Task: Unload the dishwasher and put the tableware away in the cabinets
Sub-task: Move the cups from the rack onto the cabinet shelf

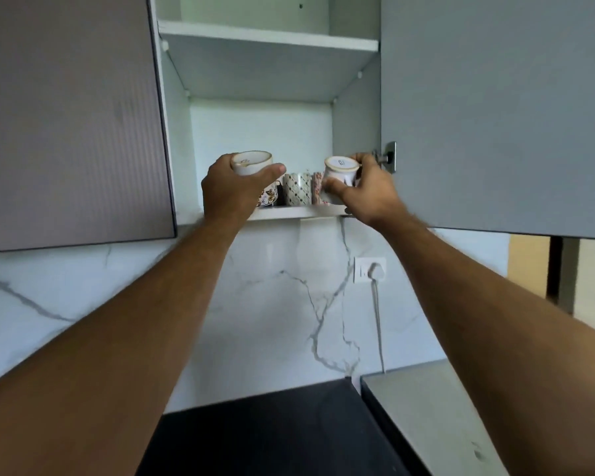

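Observation:
Both arms reach up to the open wall cabinet. My left hand (232, 190) grips a cream cup (251, 162) turned upside down, its base showing on top, above the left end of the lowest shelf (289, 212). My right hand (364, 190) grips a second white cup (339, 176), also base up, at the right end of that shelf. Between the two hands stands a patterned mug (298, 188) on the shelf. A floral cup (268, 196) peeks out under my left hand.
The grey cabinet door (495, 115) hangs open to the right, its hinge (387, 157) next to my right hand. An upper shelf (268, 37) looks bare. Marble backsplash below carries a socket with a white plug (371, 269). Dark counter (272, 434) lies underneath.

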A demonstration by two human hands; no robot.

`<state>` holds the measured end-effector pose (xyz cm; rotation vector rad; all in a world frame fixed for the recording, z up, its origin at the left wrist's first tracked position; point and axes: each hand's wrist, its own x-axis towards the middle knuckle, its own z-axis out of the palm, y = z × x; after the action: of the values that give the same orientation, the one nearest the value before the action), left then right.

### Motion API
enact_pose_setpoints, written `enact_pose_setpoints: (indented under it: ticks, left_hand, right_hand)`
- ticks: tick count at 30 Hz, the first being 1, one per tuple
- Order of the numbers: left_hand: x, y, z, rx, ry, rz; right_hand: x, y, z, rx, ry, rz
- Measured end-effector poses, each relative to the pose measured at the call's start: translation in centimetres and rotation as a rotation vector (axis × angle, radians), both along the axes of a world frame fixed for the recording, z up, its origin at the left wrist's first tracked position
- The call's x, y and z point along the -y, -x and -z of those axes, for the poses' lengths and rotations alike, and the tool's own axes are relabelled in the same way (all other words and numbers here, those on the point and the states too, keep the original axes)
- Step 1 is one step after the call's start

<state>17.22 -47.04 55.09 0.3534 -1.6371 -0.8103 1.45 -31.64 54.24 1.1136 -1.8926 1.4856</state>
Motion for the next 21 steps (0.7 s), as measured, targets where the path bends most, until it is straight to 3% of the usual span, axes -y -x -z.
enact_pose_setpoints:
  ticks: [9, 21]
  left_hand:
    - [3.8, 7.7, -4.8, 0.086, 0.005, -0.032]
    - [8.1, 18.1, -6.3, 0.612, 0.003, -0.126]
  right_hand:
    - [5.4, 6.2, -6.3, -0.073, -0.16, 0.079]
    - [11.7, 14.8, -6.6, 0.003, -0.461, 0.198]
